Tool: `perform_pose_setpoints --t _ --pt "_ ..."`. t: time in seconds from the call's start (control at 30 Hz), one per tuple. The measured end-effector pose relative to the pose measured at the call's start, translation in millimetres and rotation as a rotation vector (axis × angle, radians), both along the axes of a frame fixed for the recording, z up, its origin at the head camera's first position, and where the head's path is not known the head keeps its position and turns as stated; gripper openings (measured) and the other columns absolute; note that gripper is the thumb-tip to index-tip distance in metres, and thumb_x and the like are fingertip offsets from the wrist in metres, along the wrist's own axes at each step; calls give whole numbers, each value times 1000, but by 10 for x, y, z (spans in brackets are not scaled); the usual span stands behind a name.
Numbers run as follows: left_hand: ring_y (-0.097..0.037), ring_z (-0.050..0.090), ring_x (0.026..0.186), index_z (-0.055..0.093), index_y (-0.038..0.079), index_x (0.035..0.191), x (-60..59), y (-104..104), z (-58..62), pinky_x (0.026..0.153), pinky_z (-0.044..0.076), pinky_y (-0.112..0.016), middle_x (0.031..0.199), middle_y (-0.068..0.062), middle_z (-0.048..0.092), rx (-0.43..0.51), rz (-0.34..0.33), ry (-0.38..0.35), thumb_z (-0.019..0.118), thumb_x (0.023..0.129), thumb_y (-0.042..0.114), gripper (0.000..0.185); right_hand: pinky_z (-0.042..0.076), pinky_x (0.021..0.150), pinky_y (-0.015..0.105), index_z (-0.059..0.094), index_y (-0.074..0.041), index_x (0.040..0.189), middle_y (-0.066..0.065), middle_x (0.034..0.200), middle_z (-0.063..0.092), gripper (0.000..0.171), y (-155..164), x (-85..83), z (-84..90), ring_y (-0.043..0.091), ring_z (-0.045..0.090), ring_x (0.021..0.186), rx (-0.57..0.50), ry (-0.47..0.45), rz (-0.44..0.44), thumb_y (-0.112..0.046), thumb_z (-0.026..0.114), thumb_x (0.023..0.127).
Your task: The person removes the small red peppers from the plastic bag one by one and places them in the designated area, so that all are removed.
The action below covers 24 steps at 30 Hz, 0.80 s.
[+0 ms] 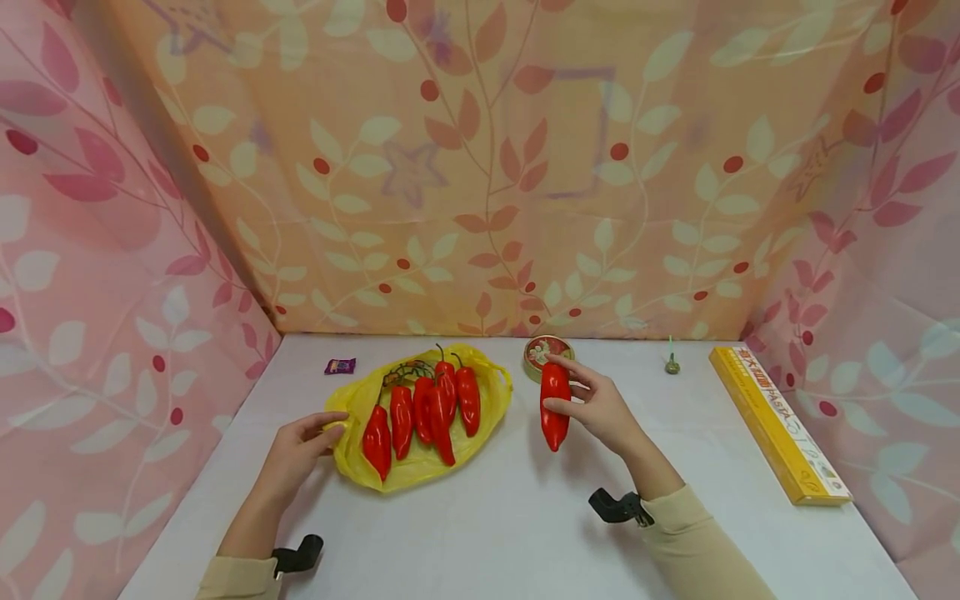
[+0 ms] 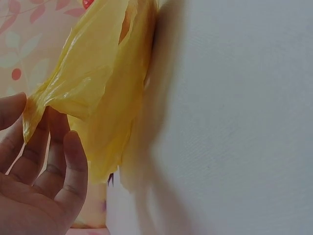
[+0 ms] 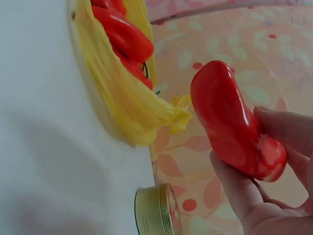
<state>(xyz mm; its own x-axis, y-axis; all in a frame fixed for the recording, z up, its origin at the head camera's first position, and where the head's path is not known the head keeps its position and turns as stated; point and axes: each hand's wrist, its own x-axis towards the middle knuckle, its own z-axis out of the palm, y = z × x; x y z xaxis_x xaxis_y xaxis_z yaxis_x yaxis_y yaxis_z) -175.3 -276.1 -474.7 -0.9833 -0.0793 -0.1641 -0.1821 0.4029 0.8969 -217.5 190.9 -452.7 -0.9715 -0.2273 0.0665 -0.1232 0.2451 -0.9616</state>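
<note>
R hand (image 1: 600, 406) grips one red pepper (image 1: 555, 406) upright above the surface (image 1: 480, 517), just right of the yellow bag (image 1: 352, 450). L hand (image 1: 300, 450) pinches the bag's near edge, w/ five more peppers (image 1: 423, 412) lying on it. Risk: the pepper looks glossy, so a loose grip could drop it; tugging the thin bag could roll the others off. Pepper's stem end is hidden by fingers; the small tin (image 1: 542, 350) behind is partly blocked.

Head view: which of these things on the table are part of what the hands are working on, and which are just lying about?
In hand:
- red pepper, held off the table by the right hand
- yellow plastic bag, its edge held by the left hand
- five red peppers lying on the bag

Lying about:
- round tin
- yellow pasta box
- purple wrapper
- small green object
</note>
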Motion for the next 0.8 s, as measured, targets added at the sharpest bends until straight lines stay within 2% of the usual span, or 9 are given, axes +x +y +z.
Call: perform_pose_setpoints --t 0.17,0.37,0.53,0.8 --pt "-22 59 109 62 10 137 -22 4 7 89 58 -25 144 -14 51 6 -2 -13 65 100 31 43 61 86 44 53 -29 146 16 136 58 61 176 27 -9 39 62 118 97 53 -59 -28 78 90" --pt "-23 57 105 63 10 136 -13 18 20 84 57 -21 142 -15 52 11 -7 -19 70 96 30 45 60 85 42 51 -27 148 14 135 61 63 403 96 -13 37 61 118 187 95 -44 -30 77 91" --pt "-23 57 105 64 10 136 -11 5 6 86 57 -23 143 -14 52 11 -17 -10 71 95 30 46 62 82 45 48 -29 149 18 140 55 67 590 150 -18 41 62 116 197 66 -58 -29 78 90" --pt "-23 59 104 65 11 135 -27 -29 -21 86 58 -24 141 -14 54 0 -13 -10 71 95 30 45 62 82 48 43 -25 152 24 139 55 70 881 236 1 45 60 119 245 17 -131 -32 76 91"
